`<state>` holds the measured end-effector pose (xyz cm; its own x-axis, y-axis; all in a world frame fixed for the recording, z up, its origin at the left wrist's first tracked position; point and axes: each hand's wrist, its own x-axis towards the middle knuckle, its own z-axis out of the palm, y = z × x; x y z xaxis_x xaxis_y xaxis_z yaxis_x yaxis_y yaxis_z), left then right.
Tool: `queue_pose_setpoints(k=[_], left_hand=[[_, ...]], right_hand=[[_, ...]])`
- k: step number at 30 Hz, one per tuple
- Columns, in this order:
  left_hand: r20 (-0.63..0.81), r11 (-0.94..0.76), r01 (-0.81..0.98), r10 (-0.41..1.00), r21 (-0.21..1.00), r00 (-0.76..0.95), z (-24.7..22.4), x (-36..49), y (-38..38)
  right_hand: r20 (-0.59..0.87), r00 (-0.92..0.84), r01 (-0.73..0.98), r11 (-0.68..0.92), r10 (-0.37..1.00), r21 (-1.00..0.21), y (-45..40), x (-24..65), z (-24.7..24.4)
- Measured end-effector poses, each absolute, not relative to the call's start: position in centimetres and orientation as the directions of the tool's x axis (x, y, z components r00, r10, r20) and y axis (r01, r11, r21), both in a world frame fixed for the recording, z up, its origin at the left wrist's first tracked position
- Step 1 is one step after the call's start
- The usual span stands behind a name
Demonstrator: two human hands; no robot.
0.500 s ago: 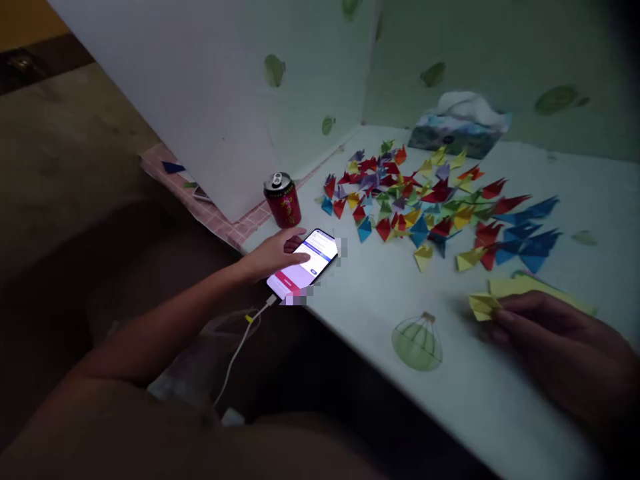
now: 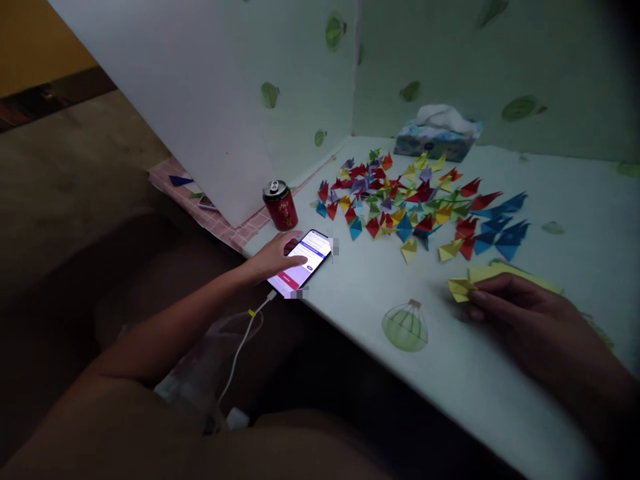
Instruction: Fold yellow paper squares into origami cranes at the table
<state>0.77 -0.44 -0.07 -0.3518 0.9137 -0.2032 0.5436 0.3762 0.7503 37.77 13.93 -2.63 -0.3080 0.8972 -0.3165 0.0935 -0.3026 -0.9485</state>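
Note:
My left hand (image 2: 273, 259) rests over the left side of a lit phone (image 2: 313, 252) lying at the table's edge. Its thumb reaches across the screen, apart from the curled fingers; whether it touches the glass is unclear. A white charging cable (image 2: 241, 343) runs from the phone's lower end. At the right, my right hand (image 2: 520, 310) pinches a small folded piece of yellow paper (image 2: 459, 290) between thumb and fingers, just above the table. Yellow paper sheets (image 2: 525, 275) lie behind that hand. Many colourful folded paper cranes (image 2: 395, 200) are spread beyond both hands.
Close to my left hand stands a red drink can (image 2: 281, 207). A tissue box (image 2: 435, 143) sits at the back by the wall. Left of the white partition (image 2: 200, 113) is a pink checked surface (image 2: 220, 219) with small items. The table (image 2: 360, 283) has a balloon print.
The view has shifted slightly, so the cranes and right hand appear farther left. Both hands keep their poses, the right still pinching the yellow paper.

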Motion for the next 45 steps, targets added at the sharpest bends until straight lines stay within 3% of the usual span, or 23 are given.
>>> queue_pose_setpoints(k=[6,16,22,26,34,45], left_hand=[[-0.244,0.397,0.461,0.902,0.794,-0.355,0.1,0.6,-0.7],[-0.116,0.334,0.682,0.931,0.651,-0.346,-0.9,1.0,-0.4],[-0.224,0.4,0.398,0.88,0.826,-0.42,-0.1,0.8,-0.5],[-0.197,0.378,0.379,0.878,0.845,-0.436,0.3,1.3,-1.6],[-0.131,0.388,0.469,0.861,0.794,-0.492,0.1,1.4,-3.9],[-0.102,0.426,0.604,0.862,0.674,-0.496,-1.4,1.9,-1.5]], right_hand=[[-0.311,-0.324,0.063,-0.308,0.894,-0.949,14.1,38.1,-3.1],[-0.296,-0.325,0.063,-0.292,0.898,-0.954,14.2,38.0,-3.0],[-0.282,-0.357,0.057,-0.28,0.89,-0.958,14.3,38.2,-3.5],[-0.269,-0.378,0.042,-0.274,0.886,-0.961,14.4,38.4,-3.8],[-0.254,-0.391,0.008,-0.273,0.885,-0.962,14.2,38.2,-3.6],[-0.249,-0.421,-0.004,-0.277,0.872,-0.961,14.5,38.4,-4.1]])
